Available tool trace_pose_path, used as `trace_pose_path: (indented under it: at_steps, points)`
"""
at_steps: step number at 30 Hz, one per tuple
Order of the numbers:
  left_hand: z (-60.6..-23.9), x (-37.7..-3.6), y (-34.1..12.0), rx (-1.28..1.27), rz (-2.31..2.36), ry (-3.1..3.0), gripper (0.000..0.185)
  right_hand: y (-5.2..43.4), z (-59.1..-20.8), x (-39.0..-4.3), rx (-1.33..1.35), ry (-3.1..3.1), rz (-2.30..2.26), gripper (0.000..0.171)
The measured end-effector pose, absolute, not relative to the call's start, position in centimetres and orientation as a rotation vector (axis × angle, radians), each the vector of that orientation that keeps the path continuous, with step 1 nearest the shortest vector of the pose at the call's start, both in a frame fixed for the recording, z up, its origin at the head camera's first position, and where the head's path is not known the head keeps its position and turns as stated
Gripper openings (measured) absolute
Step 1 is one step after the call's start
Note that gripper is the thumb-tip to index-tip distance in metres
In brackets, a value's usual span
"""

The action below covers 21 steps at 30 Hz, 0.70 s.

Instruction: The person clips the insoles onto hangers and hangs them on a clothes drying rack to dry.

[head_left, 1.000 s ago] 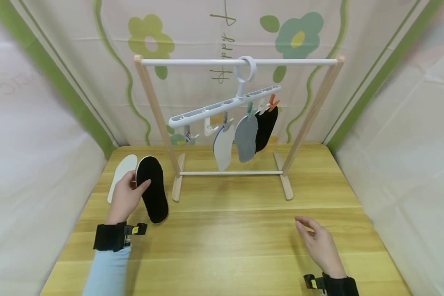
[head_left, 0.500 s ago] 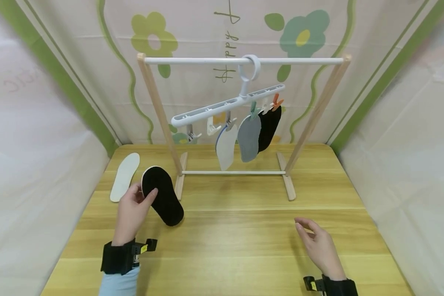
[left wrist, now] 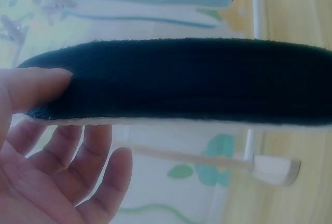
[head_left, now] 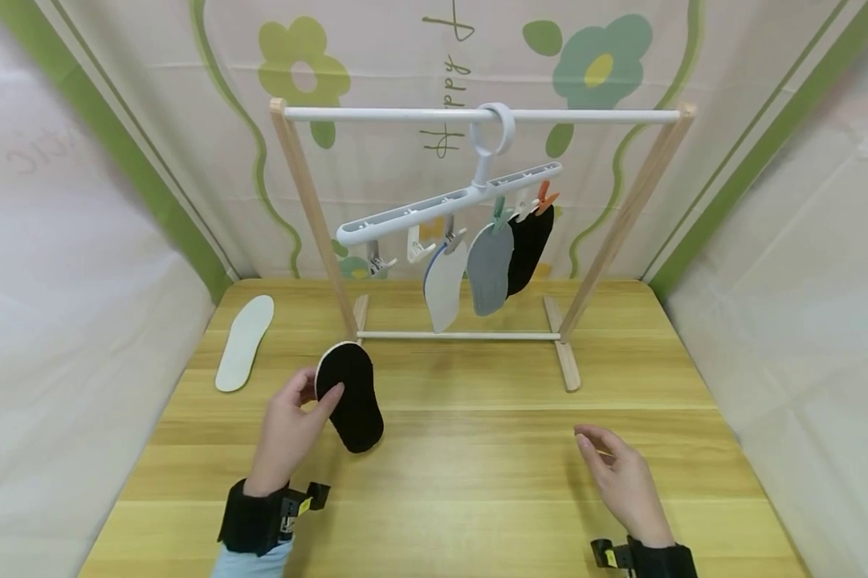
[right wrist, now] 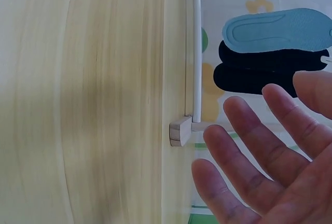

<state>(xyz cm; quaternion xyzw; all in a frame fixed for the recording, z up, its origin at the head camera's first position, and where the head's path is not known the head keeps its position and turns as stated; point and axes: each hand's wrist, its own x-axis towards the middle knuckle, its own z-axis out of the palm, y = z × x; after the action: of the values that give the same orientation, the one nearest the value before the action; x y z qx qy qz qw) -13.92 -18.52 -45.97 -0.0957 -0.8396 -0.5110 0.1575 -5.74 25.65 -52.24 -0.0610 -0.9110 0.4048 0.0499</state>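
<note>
My left hand [head_left: 294,424] pinches a black insole [head_left: 351,396] with a white underside and holds it above the wooden table [head_left: 477,482], just in front of the small drying rack [head_left: 477,116]. In the left wrist view the thumb lies on the black insole [left wrist: 181,76] and the fingers [left wrist: 88,177] are spread beneath it. A white clip hanger [head_left: 448,205] hangs tilted from the rack's top bar, with a white insole [head_left: 444,281], a grey insole [head_left: 487,269] and a black insole [head_left: 529,249] clipped to it. My right hand [head_left: 617,474] hovers over the table at the right, fingers relaxed, holding nothing.
A white insole [head_left: 242,342] lies flat on the table at the far left. The rack's wooden feet [head_left: 568,365] and low crossbar [head_left: 458,335] stand on the table's far half. Cloth walls close in the table on three sides.
My left hand has carried the black insole rightward from beside the white insole on the table to in front of the rack's left post. The right hand has stayed put.
</note>
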Motion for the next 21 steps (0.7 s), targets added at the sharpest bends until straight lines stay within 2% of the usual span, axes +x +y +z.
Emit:
trace_pose_path:
  at_steps: [21]
  points:
    - [-46.2,-13.8,-16.7,-0.442,-1.497,-2.357,0.017,24.4,-52.3,-5.9,-0.151,-2.787,1.299,0.041]
